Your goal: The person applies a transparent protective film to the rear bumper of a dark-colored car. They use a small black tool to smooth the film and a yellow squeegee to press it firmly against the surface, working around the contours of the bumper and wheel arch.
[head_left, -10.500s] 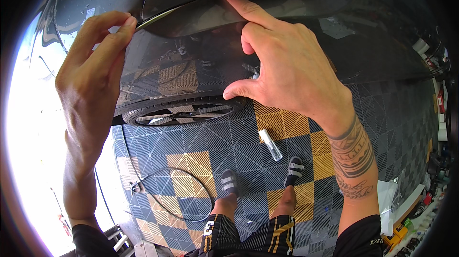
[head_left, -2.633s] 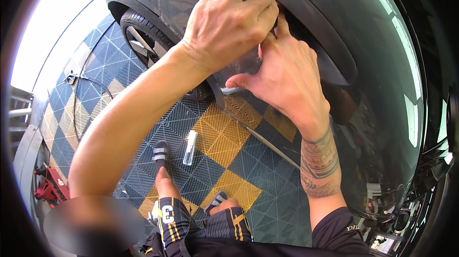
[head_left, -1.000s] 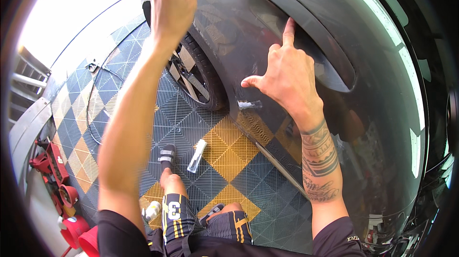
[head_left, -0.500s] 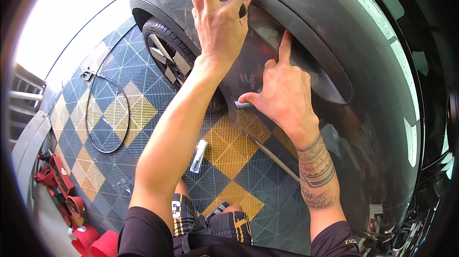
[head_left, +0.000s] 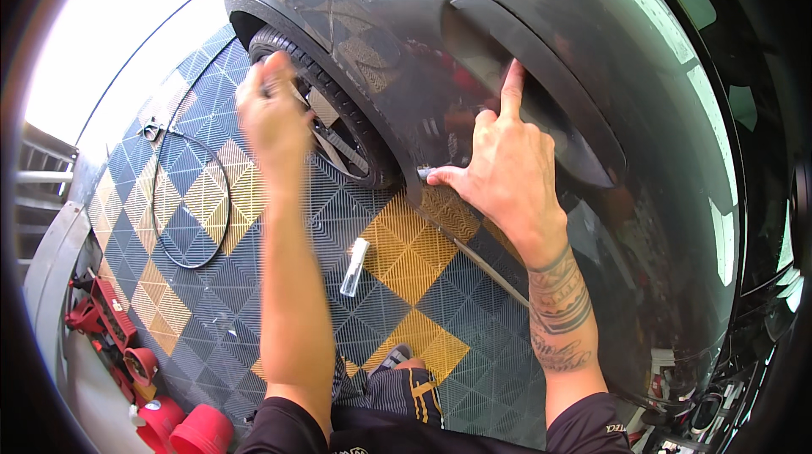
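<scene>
My right hand [head_left: 512, 162] rests at a dark grey car's body panel [head_left: 406, 40]. Its index finger is stretched out, with the tip at the inner edge of a long curved dark trim piece [head_left: 541, 73] bordering a glossy recess. The thumb points left, beside a small pale patch on the panel. Motion smears my left hand [head_left: 275, 116], raised in front of the wheel [head_left: 338, 128] and away from the panel. Its fingers look curled, with a dark spot between them; what it holds, if anything, is too blurred to name.
A clear bottle with a white cap [head_left: 353, 268] lies on the patterned tile floor [head_left: 414, 276]. Farther left is a looped dark cable or hose [head_left: 228, 192]. Red buckets [head_left: 201, 430] and other red items line the lower left. Another dark vehicle [head_left: 774, 226] stands at the far right.
My left hand has left the upper end of the trim piece and swung left and down toward the wheel. My right hand has barely shifted, its index finger still at the trim.
</scene>
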